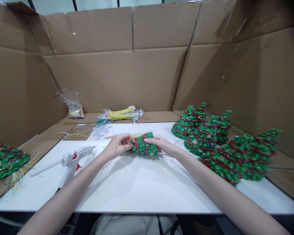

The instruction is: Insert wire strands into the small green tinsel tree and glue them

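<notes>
While lying on its side at mid-counter [137, 189], small green tinsel tree [144, 146] gripped at both ends: left hand [119, 145] curled on its left end, pinching thin yellow wire [110, 146]; right hand [161, 144] closed over right end. Judged part-finished; three decorated trees [210, 137] stand right. Glue gun [74, 159] idle. No legible writing.

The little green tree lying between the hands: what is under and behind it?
The green tree lies on the white table, held by the left hand and right hand. A thin wooden stick lies behind it; anything beneath is hidden.
</notes>
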Demonstrator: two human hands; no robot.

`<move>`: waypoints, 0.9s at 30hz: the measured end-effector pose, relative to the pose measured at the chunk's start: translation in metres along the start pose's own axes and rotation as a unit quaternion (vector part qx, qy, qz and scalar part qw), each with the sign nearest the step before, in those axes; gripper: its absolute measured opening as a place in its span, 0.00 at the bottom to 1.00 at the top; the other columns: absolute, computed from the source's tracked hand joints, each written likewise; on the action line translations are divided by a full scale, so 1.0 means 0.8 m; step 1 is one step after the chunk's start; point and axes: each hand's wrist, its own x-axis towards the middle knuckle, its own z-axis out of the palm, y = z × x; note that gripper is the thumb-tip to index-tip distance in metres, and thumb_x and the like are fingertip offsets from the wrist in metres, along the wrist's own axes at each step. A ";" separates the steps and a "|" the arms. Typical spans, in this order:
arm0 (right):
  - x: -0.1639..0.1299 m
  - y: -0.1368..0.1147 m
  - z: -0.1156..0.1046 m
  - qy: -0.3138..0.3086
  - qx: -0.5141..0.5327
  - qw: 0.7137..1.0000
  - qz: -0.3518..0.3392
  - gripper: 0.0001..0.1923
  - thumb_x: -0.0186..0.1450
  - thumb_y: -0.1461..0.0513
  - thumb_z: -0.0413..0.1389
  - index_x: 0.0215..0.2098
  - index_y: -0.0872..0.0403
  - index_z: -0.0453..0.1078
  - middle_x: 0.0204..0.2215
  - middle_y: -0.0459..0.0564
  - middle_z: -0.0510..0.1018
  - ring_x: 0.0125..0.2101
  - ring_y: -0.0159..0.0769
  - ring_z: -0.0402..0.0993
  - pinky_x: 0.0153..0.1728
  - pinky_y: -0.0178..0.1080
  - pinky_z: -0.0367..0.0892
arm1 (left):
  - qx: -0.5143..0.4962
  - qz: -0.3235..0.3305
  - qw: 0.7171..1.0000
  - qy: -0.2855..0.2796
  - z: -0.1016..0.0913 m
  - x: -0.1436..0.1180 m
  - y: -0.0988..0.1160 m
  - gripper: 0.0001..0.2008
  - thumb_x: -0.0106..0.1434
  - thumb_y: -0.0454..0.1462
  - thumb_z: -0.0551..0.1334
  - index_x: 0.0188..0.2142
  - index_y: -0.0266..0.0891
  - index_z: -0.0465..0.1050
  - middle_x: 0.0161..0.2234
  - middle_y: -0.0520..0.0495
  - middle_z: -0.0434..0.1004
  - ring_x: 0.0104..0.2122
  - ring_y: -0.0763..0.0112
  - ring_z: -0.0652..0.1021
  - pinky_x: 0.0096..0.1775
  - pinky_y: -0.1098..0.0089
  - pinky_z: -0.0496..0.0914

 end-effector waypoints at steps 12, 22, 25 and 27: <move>0.011 -0.010 0.009 -0.092 -0.033 0.995 0.027 0.17 0.55 0.50 0.55 0.26 0.57 0.66 0.14 0.43 0.67 0.16 0.28 0.60 0.17 0.32 0.53 | -0.048 -0.049 0.997 -0.018 -0.010 -0.002 -0.007 0.08 0.52 0.36 0.62 0.30 0.34 0.67 0.20 0.56 0.63 0.20 0.80 0.64 0.24 0.77 0.58; -0.009 -0.011 -0.009 -0.053 -0.060 0.996 0.051 0.15 0.55 0.52 0.57 0.29 0.55 0.65 0.17 0.42 0.65 0.19 0.29 0.60 0.19 0.32 0.49 | -0.124 -0.027 0.992 -0.028 -0.007 -0.006 -0.006 0.12 0.53 0.39 0.65 0.31 0.33 0.68 0.21 0.56 0.64 0.21 0.82 0.64 0.24 0.79 0.58; -0.011 -0.012 -0.009 -0.048 -0.057 0.996 0.052 0.14 0.56 0.52 0.57 0.28 0.55 0.66 0.18 0.43 0.66 0.21 0.30 0.62 0.20 0.33 0.52 | -0.123 -0.026 0.992 -0.017 0.003 -0.006 -0.009 0.13 0.52 0.40 0.66 0.28 0.33 0.67 0.21 0.55 0.66 0.21 0.81 0.66 0.24 0.78 0.59; -0.012 -0.012 -0.009 -0.051 -0.049 0.996 0.053 0.14 0.56 0.52 0.57 0.29 0.55 0.66 0.20 0.44 0.68 0.22 0.30 0.63 0.21 0.33 0.55 | -0.110 -0.029 0.993 -0.013 0.007 -0.006 -0.012 0.14 0.50 0.41 0.67 0.26 0.33 0.66 0.22 0.53 0.68 0.21 0.80 0.67 0.24 0.78 0.60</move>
